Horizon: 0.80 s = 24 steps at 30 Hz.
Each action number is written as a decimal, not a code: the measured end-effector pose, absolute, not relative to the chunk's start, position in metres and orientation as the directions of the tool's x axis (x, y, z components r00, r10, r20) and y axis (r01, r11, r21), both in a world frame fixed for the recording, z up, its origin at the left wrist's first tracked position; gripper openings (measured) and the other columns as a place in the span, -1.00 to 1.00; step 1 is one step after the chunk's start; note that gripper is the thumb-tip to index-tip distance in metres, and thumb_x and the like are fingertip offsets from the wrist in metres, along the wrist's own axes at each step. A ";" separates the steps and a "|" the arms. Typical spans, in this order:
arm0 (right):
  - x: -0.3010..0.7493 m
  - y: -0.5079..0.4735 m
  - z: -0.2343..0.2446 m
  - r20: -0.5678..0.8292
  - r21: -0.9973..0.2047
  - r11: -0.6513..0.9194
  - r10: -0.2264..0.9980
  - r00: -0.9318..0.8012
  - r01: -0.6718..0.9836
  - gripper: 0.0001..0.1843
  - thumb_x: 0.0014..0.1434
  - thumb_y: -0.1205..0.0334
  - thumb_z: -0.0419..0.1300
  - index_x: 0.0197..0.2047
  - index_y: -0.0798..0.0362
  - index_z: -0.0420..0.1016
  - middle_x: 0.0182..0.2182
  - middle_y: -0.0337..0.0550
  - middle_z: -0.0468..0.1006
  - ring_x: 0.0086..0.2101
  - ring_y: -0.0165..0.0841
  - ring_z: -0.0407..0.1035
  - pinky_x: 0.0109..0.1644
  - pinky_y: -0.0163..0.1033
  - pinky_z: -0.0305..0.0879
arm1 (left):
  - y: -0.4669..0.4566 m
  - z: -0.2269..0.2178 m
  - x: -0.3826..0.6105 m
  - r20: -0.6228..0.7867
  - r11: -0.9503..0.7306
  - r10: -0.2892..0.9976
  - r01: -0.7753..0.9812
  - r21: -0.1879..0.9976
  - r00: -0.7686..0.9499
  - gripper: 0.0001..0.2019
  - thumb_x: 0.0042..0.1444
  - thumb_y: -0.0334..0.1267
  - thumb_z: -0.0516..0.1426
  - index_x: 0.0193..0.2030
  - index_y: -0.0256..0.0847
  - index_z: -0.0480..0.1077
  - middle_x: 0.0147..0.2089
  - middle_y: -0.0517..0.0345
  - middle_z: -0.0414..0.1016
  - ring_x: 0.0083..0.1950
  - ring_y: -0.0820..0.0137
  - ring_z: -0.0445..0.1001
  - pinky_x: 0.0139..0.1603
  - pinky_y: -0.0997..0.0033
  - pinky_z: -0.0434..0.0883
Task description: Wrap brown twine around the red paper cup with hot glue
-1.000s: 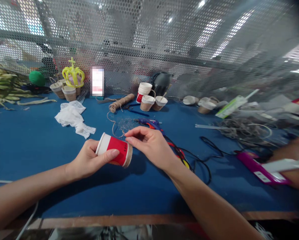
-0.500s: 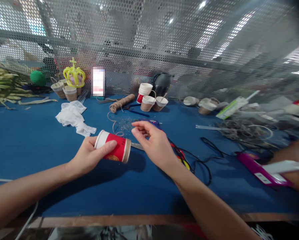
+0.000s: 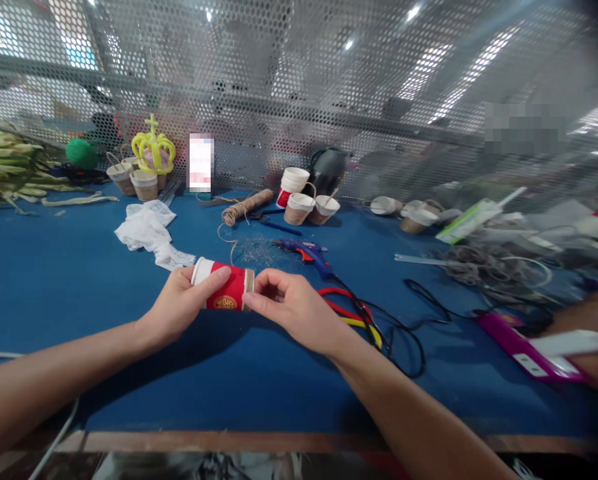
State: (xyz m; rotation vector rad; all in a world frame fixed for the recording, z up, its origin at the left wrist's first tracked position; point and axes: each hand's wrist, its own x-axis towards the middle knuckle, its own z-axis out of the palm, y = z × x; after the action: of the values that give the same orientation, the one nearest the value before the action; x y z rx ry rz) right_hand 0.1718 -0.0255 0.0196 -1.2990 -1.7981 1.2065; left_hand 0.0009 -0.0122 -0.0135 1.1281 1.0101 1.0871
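Note:
A red and white paper cup [image 3: 231,288] lies sideways above the table, with brown twine or trim around its base end. My left hand [image 3: 179,301] is closed around the rim end, thumb across the red side. At the base end, my right hand [image 3: 296,308] pinches the brown edge between thumb and curled fingers. A blue glue gun [image 3: 306,251] lies behind my right hand. Red and yellow loops [image 3: 346,298], seemingly tool handles, show beside my right wrist. Behind the cup rests a crumpled white cloth [image 3: 146,230].
Twine roll [image 3: 249,205], pliers [image 3: 279,225] and twine-wrapped cups [image 3: 299,208] stand or lie toward the mesh wall. A yellow crown [image 3: 153,150] is back left. Black cable runs right, near a purple power strip [image 3: 529,350] and another person's blurred hand [image 3: 586,333].
My right hand has moved left and down onto the cup's base, uncovering the glue gun. The cup has shifted slightly left and levelled out in my left hand.

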 end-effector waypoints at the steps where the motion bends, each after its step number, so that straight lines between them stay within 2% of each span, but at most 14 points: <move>1: 0.172 -0.025 0.019 -0.037 -0.926 0.096 0.939 -0.343 0.364 -0.79 0.01 0.17 0.19 -0.50 0.09 0.26 -0.56 -0.34 0.27 -0.53 -0.52 0.14 -0.46 -0.37 0.09 | -0.013 -0.013 0.001 -0.048 0.070 0.983 -0.119 0.990 0.178 -0.72 -0.10 -0.08 0.20 -0.49 -0.31 0.43 -0.57 0.23 0.45 -0.57 0.54 0.33 -0.53 0.58 0.30; 6: 0.175 -0.020 0.017 -0.081 -0.976 0.001 0.926 -0.368 0.217 -0.79 0.03 0.13 0.17 -0.45 0.11 0.31 -0.52 -0.30 0.32 -0.50 -0.52 0.16 -0.40 -0.35 0.12 | -0.017 -0.013 -0.002 0.070 -0.064 0.978 -0.032 0.997 0.198 -0.76 -0.06 -0.13 0.18 -0.49 -0.31 0.45 -0.56 0.21 0.47 -0.55 0.54 0.34 -0.52 0.59 0.30; 9: 0.176 -0.019 0.018 -0.078 -0.978 -0.003 0.934 -0.349 0.210 -0.79 0.04 0.14 0.15 -0.47 0.10 0.29 -0.54 -0.31 0.29 -0.52 -0.52 0.15 -0.42 -0.35 0.11 | -0.016 -0.013 -0.003 0.098 -0.083 0.965 -0.070 0.994 0.242 -0.79 -0.08 -0.17 0.21 -0.51 -0.30 0.45 -0.58 0.22 0.46 -0.52 0.51 0.37 -0.49 0.59 0.31; 12: 0.178 -0.020 0.020 -0.012 -0.944 0.104 0.938 -0.348 0.314 -0.81 0.06 0.17 0.15 -0.47 0.09 0.27 -0.55 -0.33 0.27 -0.52 -0.51 0.13 -0.44 -0.36 0.08 | -0.010 -0.012 -0.004 0.007 0.062 0.949 -0.210 0.976 0.316 -0.76 -0.09 -0.13 0.22 -0.49 -0.31 0.46 -0.56 0.19 0.48 -0.50 0.50 0.39 -0.43 0.57 0.33; 14: 0.179 -0.022 0.022 0.072 -0.891 0.235 0.918 -0.391 0.388 -0.84 0.07 0.21 0.14 -0.47 0.08 0.27 -0.53 -0.32 0.28 -0.50 -0.50 0.15 -0.41 -0.35 0.11 | -0.004 -0.009 -0.004 -0.118 0.243 0.919 -0.307 0.920 0.376 -0.69 -0.08 -0.05 0.20 -0.46 -0.33 0.46 -0.53 0.13 0.49 -0.51 0.49 0.39 -0.47 0.56 0.32; 16: 0.178 -0.022 0.022 0.181 -0.799 0.404 0.868 -0.462 0.445 -0.86 0.08 0.28 0.14 -0.48 0.08 0.27 -0.50 -0.29 0.32 -0.46 -0.48 0.19 -0.34 -0.34 0.15 | 0.001 -0.006 -0.005 -0.235 0.396 0.859 -0.298 0.869 0.455 -0.64 -0.09 -0.01 0.19 -0.43 -0.35 0.47 -0.52 0.08 0.49 -0.54 0.47 0.38 -0.51 0.53 0.29; 19: 0.177 -0.022 0.021 0.252 -0.659 0.559 0.794 -0.552 0.503 -0.87 0.07 0.34 0.16 -0.49 0.08 0.30 -0.47 -0.26 0.36 -0.41 -0.47 0.23 -0.27 -0.32 0.16 | 0.002 -0.005 -0.006 -0.259 0.408 0.861 -0.289 0.866 0.438 -0.68 -0.15 -0.06 0.24 -0.43 -0.35 0.47 -0.55 0.13 0.47 -0.56 0.51 0.34 -0.55 0.56 0.25; 22: 0.179 -0.021 0.022 0.179 -0.693 0.496 0.821 -0.542 0.523 -0.87 0.04 0.27 0.20 -0.48 0.08 0.34 -0.48 -0.27 0.40 -0.43 -0.46 0.26 -0.30 -0.34 0.19 | -0.001 -0.008 -0.007 -0.210 0.331 0.893 -0.265 0.906 0.398 -0.75 -0.19 -0.15 0.28 -0.45 -0.34 0.47 -0.56 0.17 0.48 -0.56 0.53 0.34 -0.54 0.59 0.23; 24: 0.181 -0.019 0.023 0.180 -0.730 0.422 0.877 -0.445 0.537 -0.83 0.08 0.19 0.17 -0.47 0.09 0.35 -0.51 -0.26 0.41 -0.46 -0.46 0.27 -0.35 -0.34 0.20 | -0.003 -0.010 -0.007 -0.162 0.270 0.908 -0.246 0.931 0.386 -0.77 -0.19 -0.19 0.29 -0.42 -0.32 0.48 -0.52 0.18 0.50 -0.52 0.53 0.36 -0.49 0.58 0.26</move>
State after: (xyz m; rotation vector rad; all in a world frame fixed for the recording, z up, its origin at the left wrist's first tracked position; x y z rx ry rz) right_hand 0.1811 -0.0195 0.0232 -1.1917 -2.1283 0.8079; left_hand -0.0069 -0.0033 -0.0101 0.9872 0.8297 0.9112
